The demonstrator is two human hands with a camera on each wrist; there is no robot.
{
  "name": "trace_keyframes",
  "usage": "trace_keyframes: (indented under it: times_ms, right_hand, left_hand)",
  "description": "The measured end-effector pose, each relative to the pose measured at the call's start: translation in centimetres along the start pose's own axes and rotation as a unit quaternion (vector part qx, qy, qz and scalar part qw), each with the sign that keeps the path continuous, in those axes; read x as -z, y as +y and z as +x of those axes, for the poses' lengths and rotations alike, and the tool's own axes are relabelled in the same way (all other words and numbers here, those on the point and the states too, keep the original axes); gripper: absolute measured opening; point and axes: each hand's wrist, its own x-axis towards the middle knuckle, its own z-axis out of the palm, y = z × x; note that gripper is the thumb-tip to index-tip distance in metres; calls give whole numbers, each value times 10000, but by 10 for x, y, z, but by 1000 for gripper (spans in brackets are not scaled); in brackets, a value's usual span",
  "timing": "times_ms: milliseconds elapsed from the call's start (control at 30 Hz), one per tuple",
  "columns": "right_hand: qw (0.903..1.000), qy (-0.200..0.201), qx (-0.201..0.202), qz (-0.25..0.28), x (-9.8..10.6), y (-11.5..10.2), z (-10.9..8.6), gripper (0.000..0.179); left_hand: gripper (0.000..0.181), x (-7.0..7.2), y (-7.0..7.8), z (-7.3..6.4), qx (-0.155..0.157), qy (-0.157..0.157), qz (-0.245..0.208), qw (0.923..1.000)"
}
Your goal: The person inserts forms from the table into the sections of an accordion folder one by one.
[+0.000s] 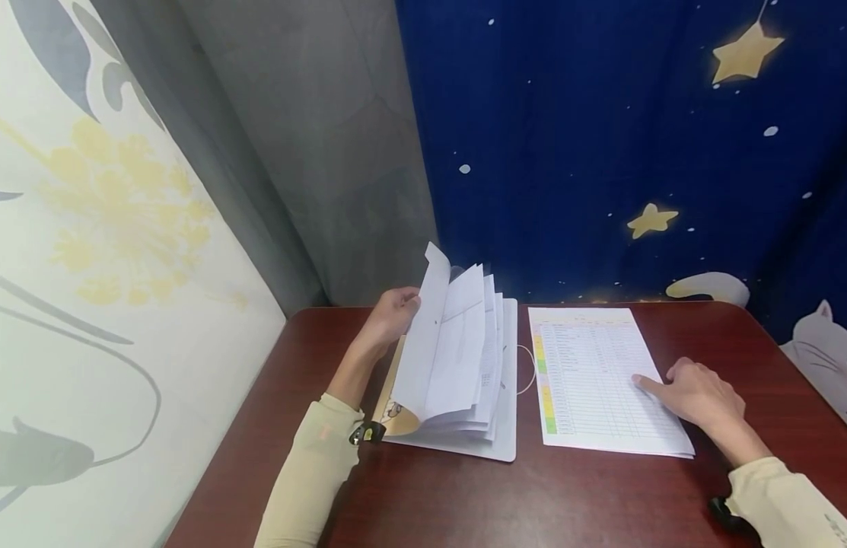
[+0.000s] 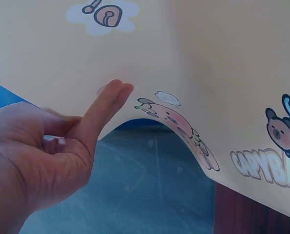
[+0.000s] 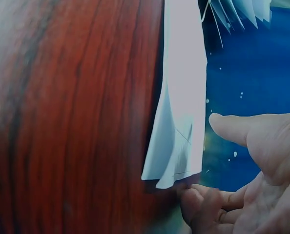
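Note:
My left hand (image 1: 392, 313) pinches the raised left edge of a folder cover (image 2: 150, 58), fingers flat on its tan outer face, which bears capybara cartoons. The thumb is mostly hidden behind it. Between the standing cover and the white board at the right is a fan of several loose white sheets (image 1: 457, 342). To the right lies a small stack of printed table sheets (image 1: 594, 380) with a coloured strip down its left side. At its right edge is my right hand (image 1: 700, 392), thumb raised apart from the paper, fingers loosely bent beside the sheets.
Everything lies on a dark red wooden table (image 1: 437, 495). A thin cord loop (image 1: 531, 369) sticks out from the folder's right side toward the printed sheets. Behind the table hang a grey curtain and a blue star-patterned curtain (image 1: 567, 152); a pale patterned curtain (image 1: 122, 304) is at the left.

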Motion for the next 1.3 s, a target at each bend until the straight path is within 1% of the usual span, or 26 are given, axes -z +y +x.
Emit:
trace_keyframes:
  times_ms: [133, 333, 467, 533, 667, 800, 967, 1167, 1300]
  right_hand:
    - [10000, -5, -52, -64, -3, -1, 0, 88]
    - [9996, 29, -271, 1, -7, -4, -1, 68]
    - [9997, 17, -249, 83, -8, -2, -1, 58]
    - [9997, -6, -205, 116, -8, -1, -1, 58]
    - [9997, -86, -138, 194, -7, 3, 1, 68]
    - [9996, -139, -115, 218, -7, 5, 2, 72]
    - [9996, -140, -70, 234, -8, 7, 3, 68]
    - [9990, -147, -154, 406, -9, 9, 4, 67]
    - [9984, -50, -138, 548, -9, 12, 3, 62]
  left_hand:
    - [45, 0, -1, 0, -3, 0, -4, 10000]
    - [43, 0, -3, -1, -71, -26, -25, 10000]
    - [43, 1, -3, 0, -89, -48, -41, 9999]
    - [43, 1, -3, 0, -88, -48, -39, 9999]
    - [41, 1, -3, 1, -88, -68, -60, 9999]
    - [41, 1, -4, 2, -88, -80, -57, 9999]
    - [41, 0, -6, 2, -66, -61, 3, 10000]
    - [43, -1, -6, 2, -55, -102, 2, 9999]
    - [44, -2, -6, 3, -37, -116, 35, 9999]
